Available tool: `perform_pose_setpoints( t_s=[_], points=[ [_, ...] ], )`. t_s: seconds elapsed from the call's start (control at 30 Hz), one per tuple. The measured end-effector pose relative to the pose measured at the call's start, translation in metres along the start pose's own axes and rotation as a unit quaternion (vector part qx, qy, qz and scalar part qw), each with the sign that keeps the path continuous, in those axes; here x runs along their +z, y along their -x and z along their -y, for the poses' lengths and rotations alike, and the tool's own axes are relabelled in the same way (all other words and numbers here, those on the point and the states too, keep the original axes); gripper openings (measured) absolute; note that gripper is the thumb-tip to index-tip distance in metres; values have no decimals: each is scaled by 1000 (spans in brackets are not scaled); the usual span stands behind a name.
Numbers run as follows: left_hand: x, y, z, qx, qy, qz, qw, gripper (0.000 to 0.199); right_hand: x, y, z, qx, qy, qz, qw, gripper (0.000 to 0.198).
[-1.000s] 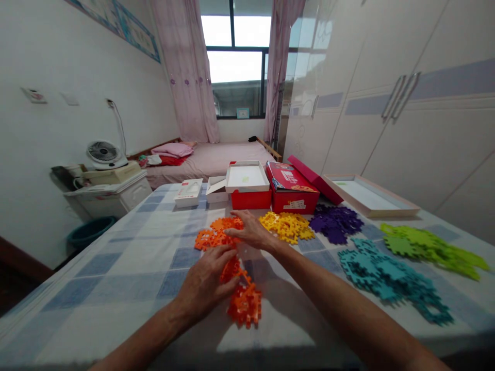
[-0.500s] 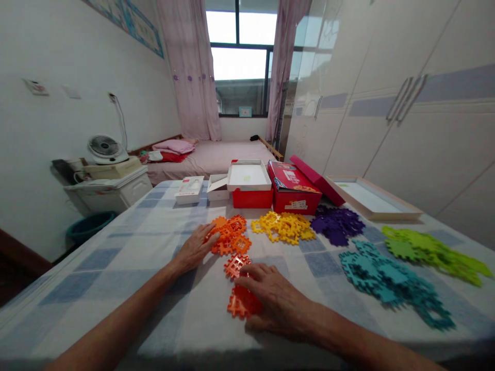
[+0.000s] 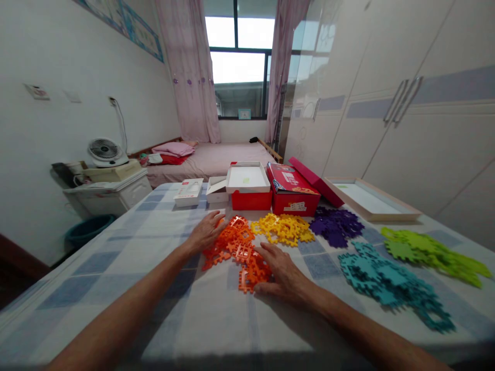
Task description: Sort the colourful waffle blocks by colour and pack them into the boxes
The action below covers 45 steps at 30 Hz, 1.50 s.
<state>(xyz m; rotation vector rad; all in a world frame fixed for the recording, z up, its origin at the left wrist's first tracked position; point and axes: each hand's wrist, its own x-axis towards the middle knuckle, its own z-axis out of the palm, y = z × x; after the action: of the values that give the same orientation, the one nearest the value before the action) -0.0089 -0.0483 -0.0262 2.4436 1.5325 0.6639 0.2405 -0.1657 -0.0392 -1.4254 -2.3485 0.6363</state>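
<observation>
A heap of orange interlocking plastic pieces [image 3: 237, 236] with notched, gear-like edges lies on the checked tablecloth in front of me. At the heap's upper left, my left hand [image 3: 204, 232] rests with its fingers stretched out, its fingertips partly over the orange pieces. My right hand [image 3: 285, 275] lies against the heap's lower right side, thumb and fingers apart, touching red-orange pieces [image 3: 253, 275]. Neither hand has a piece gripped in it. Just behind the right fingers is a pile of yellow pieces [image 3: 284, 229].
Dark purple pieces [image 3: 336, 225], teal pieces [image 3: 390, 278] and lime green pieces [image 3: 436, 255] lie in piles to the right. Along the table's back stand a small white box [image 3: 188, 193], a red box [image 3: 296, 190] with its lid leaning, and a shallow tray [image 3: 386, 216].
My right hand has moved up and away from me, pushing the nearer red-orange pieces against the heap. My left hand has shifted slightly right and farther forward; the orange pieces lie closer together.
</observation>
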Motion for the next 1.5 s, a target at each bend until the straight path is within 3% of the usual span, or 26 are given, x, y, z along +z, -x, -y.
perform_pose_setpoints(
  t_s=[0.13, 0.3, 0.47, 0.57, 0.67, 0.77, 0.83, 0.97, 1.1, 1.23, 1.3, 1.37, 1.5],
  points=[
    [14, -34, -7, 29, 40, 56, 997, 50, 4, 1, -2, -24, 11, -9, 1000, 82],
    [8, -23, -26, 43, 92, 107, 989, 57, 10, 2, -4, -44, 18, -45, 998, 73],
    [-3, 9, -23, 81, 130, 80, 985, 43, 11, 2, 4, -32, 11, -84, 996, 73],
    [-1, 17, -3, 42, 90, 8, 995, 47, 7, 5, 10, -36, 0, -132, 991, 39],
    [8, 18, 16, 19, 28, -5, 999, 47, 5, 7, 9, -29, -5, -202, 979, 13],
    [16, 22, 17, 66, 10, 10, 998, 43, 8, 4, 0, -16, 8, -272, 962, 28],
    [18, 29, 9, 76, 20, -3, 997, 42, 13, 3, -6, -11, 4, -264, 964, 39],
    [14, 41, -7, 46, -1, -21, 999, 44, 20, 4, -8, -40, -38, -195, 979, 35],
    [12, 28, -6, 42, -40, -48, 997, 47, 23, 2, -6, -38, -18, -214, 976, 38],
    [19, -3, -8, 79, -61, 21, 995, 47, 25, -1, -8, -19, 32, -195, 980, 45],
    [24, -14, -17, 63, -57, 63, 994, 50, 25, -1, -9, -21, 44, -182, 982, 44],
    [28, -19, -28, 53, -45, 93, 993, 53, 25, -1, -8, -26, 47, -177, 983, 42],
    [27, -13, -45, 105, -34, 102, 989, 48, 23, -2, -7, -18, 26, -190, 981, 36]
  ],
)
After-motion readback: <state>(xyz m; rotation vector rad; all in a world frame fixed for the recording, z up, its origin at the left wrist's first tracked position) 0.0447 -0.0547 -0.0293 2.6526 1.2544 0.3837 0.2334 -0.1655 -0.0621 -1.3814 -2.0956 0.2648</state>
